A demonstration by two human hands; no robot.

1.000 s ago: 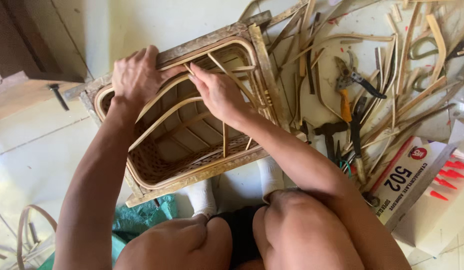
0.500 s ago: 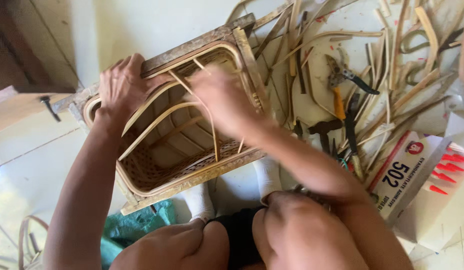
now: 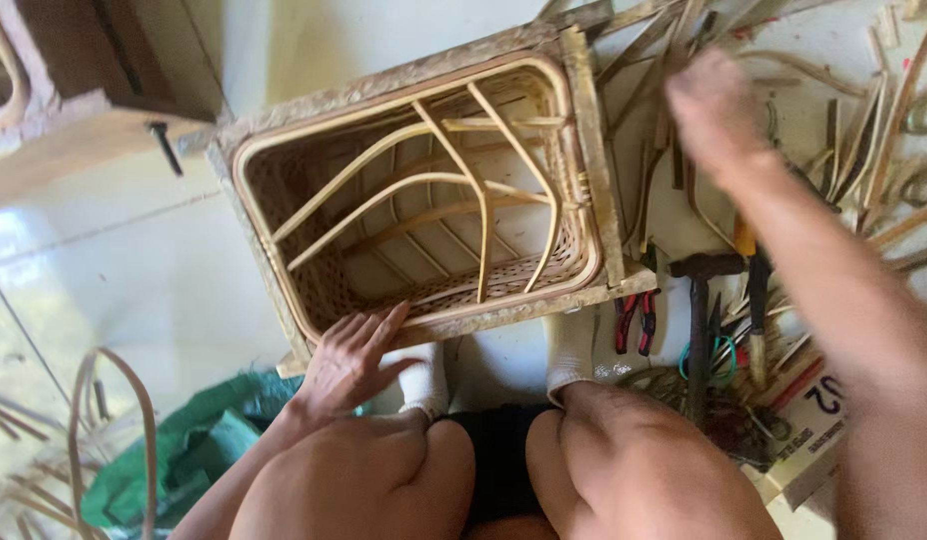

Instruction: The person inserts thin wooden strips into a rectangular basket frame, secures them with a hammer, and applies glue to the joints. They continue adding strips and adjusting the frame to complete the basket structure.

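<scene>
The floor point(image 3: 134, 270) consists of pale, glossy tiles with thin dark grout lines and reflects soft daylight. A brown wooden furniture piece point(image 3: 84, 90) with a dark metal screw point(image 3: 167, 147) projecting from its lower edge stands at the upper left. A crumpled green cloth point(image 3: 184, 450) lies on the tiles at the lower left.
</scene>
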